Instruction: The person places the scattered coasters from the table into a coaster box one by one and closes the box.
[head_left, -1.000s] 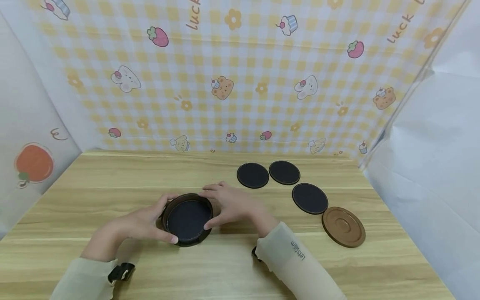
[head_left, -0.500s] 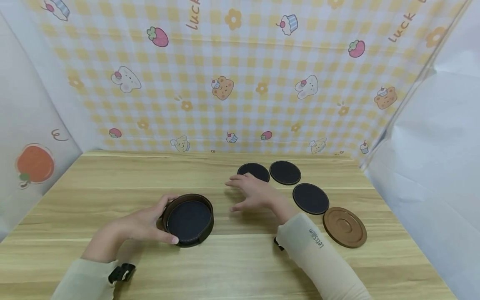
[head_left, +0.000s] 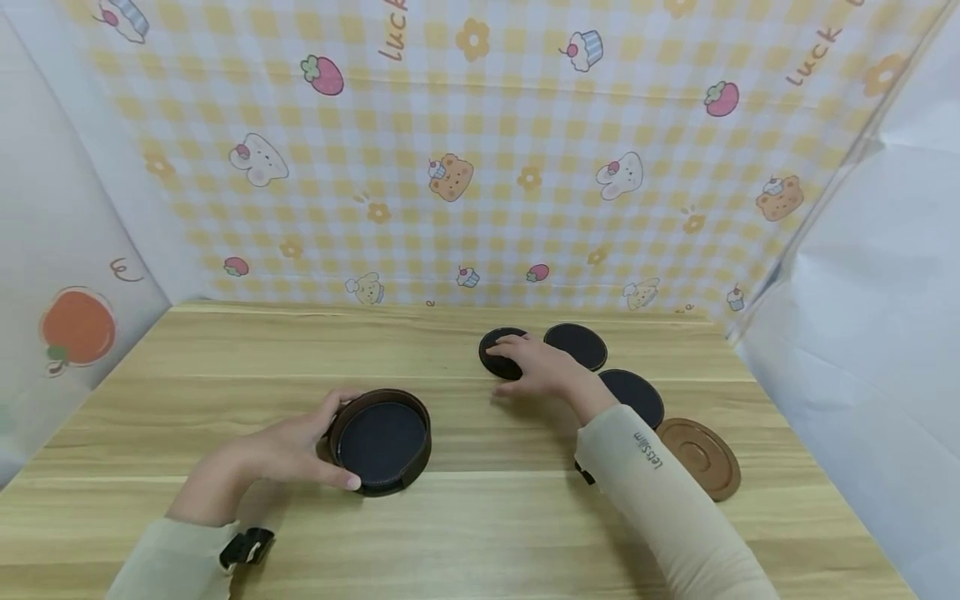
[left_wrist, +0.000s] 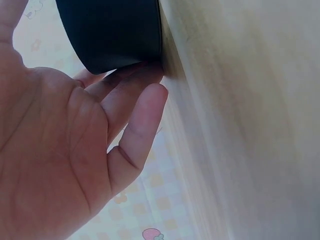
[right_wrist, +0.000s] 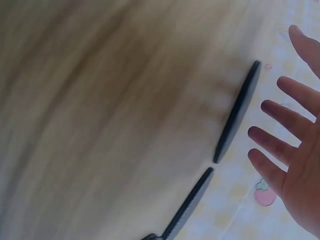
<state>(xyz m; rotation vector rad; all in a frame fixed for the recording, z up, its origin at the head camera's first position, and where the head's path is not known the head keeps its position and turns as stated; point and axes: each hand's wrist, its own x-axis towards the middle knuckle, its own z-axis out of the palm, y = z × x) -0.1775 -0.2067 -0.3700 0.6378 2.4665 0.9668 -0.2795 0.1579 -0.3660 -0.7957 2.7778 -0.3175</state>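
Note:
My left hand curves round the left side of a round dark leather coaster holder, thumb at the near edge and fingers at the far edge. In the left wrist view, fingertips lie against the black wall of the holder. A black coaster lies inside it. My right hand is over a round black coaster on the table, hiding its right part. The right wrist view shows that hand with spread fingers and nothing in them, a small gap from the coaster.
Two more black coasters lie behind and beside the right forearm. A brown round coaster with a ringed centre is at the right, partly covered by the sleeve. A checkered cloth stands behind the wooden table.
My right hand has left the holder and moved right and away to the nearest black coaster at the back. My left hand has stayed on the holder.

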